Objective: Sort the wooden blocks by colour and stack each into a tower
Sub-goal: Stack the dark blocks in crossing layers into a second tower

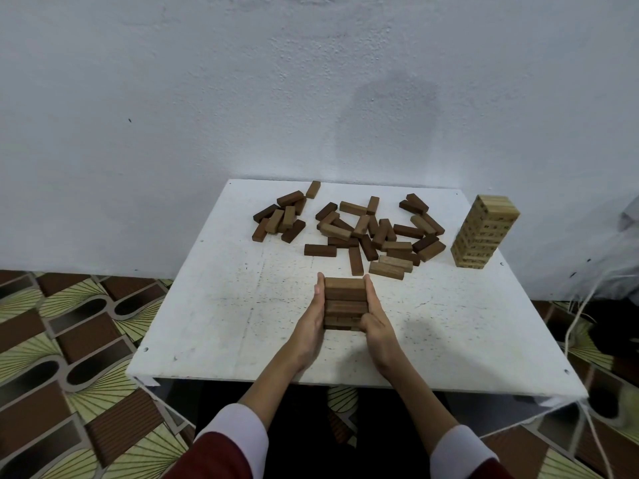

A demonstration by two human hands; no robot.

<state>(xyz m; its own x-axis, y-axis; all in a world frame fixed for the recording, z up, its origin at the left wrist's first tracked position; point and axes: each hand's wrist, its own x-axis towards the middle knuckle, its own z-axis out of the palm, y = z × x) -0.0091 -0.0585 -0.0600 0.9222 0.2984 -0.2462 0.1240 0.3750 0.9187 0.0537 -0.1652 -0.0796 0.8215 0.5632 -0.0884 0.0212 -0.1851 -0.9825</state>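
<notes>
A short tower of brown wooden blocks (345,299) stands near the middle of the white table (214,305). My left hand (313,319) presses flat against its left side, fingers straight. On the tower's right side lies my right hand (375,323), fingers extended along it and thumb bent at the lower front. Behind the tower lie two loose heaps of brown blocks in lighter and darker shades, a large one (377,233) and a smaller one (280,216) at the back left. A tall tower of pale blocks (484,231) stands at the table's back right.
A white wall rises right behind the table. The floor has a brown and green patterned covering (69,357). White cords (581,323) hang beside the table's right edge.
</notes>
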